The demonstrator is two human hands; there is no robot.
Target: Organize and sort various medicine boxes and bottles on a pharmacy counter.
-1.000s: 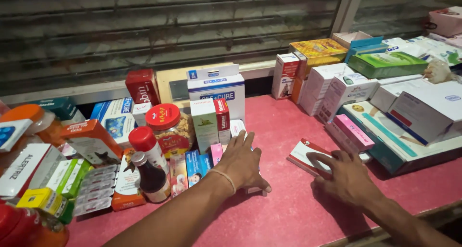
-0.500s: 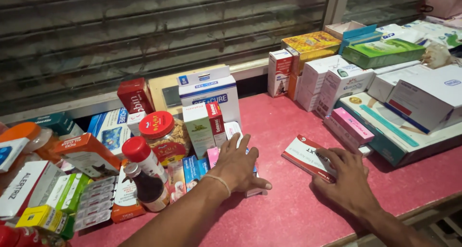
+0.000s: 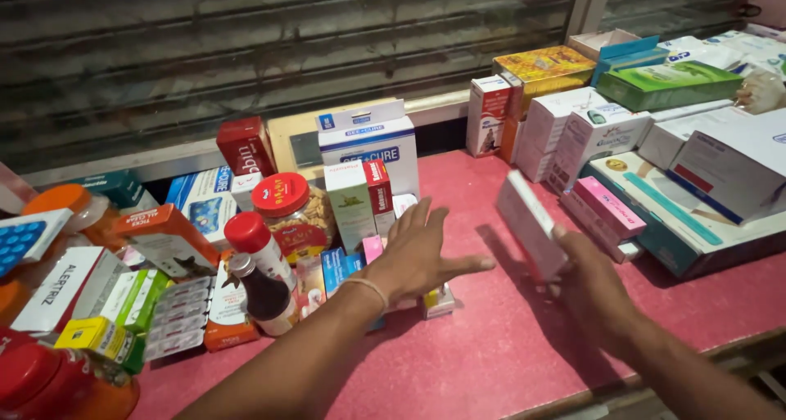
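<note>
Nearest: right hand, fingers closed on a flat pale box, lifted clear of the pink table and tilted on edge. Left hand, fingers spread wide and holding nothing, palm down over small cartons lying flat. Beside it: dark syrup bottle, red-lidded jar, blister strips. Further: upright green-and-white carton, blue-and-white box. Far right: stacked white and green boxes. Step judged: lifted box being sorted; placing it would call for a free gap.
</note>
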